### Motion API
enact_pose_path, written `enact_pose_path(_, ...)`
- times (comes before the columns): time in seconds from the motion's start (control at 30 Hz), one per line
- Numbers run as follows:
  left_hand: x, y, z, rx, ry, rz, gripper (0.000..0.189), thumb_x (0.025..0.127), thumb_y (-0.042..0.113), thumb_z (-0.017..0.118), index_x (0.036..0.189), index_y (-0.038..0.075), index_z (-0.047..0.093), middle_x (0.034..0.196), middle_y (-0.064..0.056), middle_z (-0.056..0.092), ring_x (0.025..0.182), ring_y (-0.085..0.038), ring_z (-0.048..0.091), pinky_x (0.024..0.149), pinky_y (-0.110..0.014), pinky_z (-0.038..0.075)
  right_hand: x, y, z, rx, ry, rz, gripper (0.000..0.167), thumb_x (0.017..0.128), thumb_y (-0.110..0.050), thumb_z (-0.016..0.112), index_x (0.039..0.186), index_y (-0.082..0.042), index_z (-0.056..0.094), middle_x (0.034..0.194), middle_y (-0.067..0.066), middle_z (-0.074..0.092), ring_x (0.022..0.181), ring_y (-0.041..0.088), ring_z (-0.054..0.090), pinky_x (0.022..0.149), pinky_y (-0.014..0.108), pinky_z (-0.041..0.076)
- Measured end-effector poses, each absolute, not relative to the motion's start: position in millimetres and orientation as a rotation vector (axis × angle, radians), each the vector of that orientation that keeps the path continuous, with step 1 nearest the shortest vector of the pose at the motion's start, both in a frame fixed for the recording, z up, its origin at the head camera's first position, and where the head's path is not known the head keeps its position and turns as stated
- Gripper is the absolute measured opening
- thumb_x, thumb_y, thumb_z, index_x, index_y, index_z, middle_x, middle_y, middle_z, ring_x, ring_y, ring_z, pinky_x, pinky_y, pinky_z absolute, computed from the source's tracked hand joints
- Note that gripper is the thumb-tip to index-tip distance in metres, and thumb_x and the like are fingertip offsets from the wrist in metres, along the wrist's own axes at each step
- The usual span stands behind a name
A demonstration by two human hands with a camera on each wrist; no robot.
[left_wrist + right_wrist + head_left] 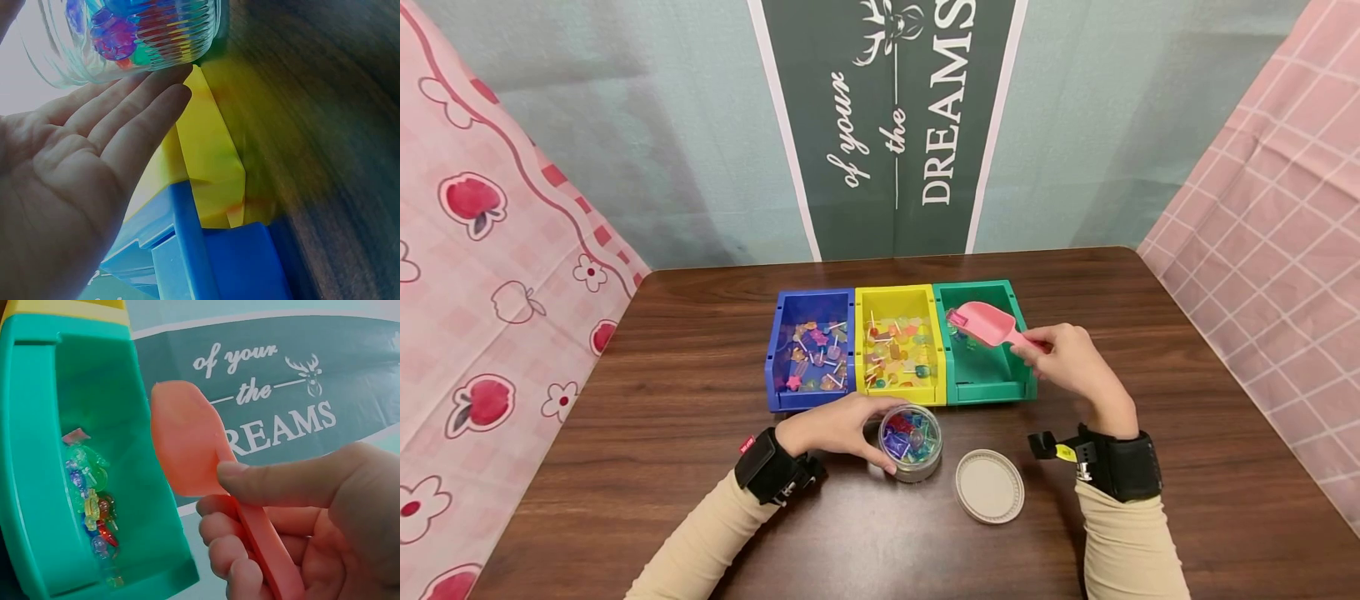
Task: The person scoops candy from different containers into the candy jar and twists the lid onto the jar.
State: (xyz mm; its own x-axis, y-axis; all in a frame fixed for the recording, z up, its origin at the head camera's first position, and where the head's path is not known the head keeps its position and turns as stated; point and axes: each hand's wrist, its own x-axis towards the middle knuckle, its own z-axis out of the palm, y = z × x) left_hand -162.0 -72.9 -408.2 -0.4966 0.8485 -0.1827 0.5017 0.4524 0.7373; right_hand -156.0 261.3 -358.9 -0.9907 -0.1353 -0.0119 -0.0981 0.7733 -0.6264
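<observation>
My right hand [1063, 358] grips the handle of a pink scoop [987, 323] over the green bin [988, 379]. At the scoop's lip in the head view shows a small pink translucent piece [957, 317]. Several coloured translucent charms [94, 506] lie inside the green bin. In front of the yellow bin [901, 398], a clear glass jar [917, 471] stands lidless, with blue, purple, red and green charms in it. My left hand [842, 429] holds this jar from its left side, thumb at the near side and fingers at the far side.
A blue bin [808, 402] adjoins the yellow one on the left; both contain many small charms, some shaped like lollipops. The round beige lid [990, 487] lies flat on the brown wooden table [700, 375], right of the jar. A printed cloth [887, 225] hangs behind the table.
</observation>
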Motion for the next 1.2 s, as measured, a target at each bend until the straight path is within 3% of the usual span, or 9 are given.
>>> enact_pose_path(0.73, -162.6, -73.2, -407.6, 1.099, 2.154, 0.856, 0.079, 0.079, 0.036, 0.079, 0.144, 0.01, 0.043, 0.139, -0.004, 0.056, 0.126, -0.014, 0.055, 0.111, -0.035, 0.043, -140.8, 263.5, -338.9, -0.549, 2.475, -1.089, 0.024, 0.09, -0.014, 0.067, 0.106, 0.003, 0.071, 0.066, -0.001, 0.059, 0.057, 0.006, 0.054, 0.055, 0.026, 0.051)
enact_pose_path(0.9, -162.4, -73.2, -407.1, 1.113, 2.16, 0.854, 0.079, 0.079, 0.036, 0.079, 0.144, 0.01, 0.043, 0.14, -0.004, 0.056, 0.127, -0.014, 0.054, 0.112, -0.035, 0.043, -139.4, 260.2, -335.6, -0.661, 2.379, -1.093, 0.022, 0.087, -0.012, 0.069, 0.104, 0.001, 0.072, 0.073, 0.0, 0.063, 0.057, 0.005, 0.054, 0.054, 0.026, 0.052)
enact_pose_path(1.2, -163.4, -72.8, -408.8, 1.112, 2.158, 0.855, 0.08, 0.078, 0.036, 0.079, 0.145, 0.011, 0.042, 0.142, -0.004, 0.054, 0.127, -0.014, 0.055, 0.111, -0.035, 0.044, -136.8, 249.9, -333.0, -0.696, 2.322, -1.068, 0.023, 0.085, -0.016, 0.072, 0.1, 0.001, 0.073, 0.067, 0.009, 0.057, 0.055, 0.001, 0.048, 0.052, 0.022, 0.048)
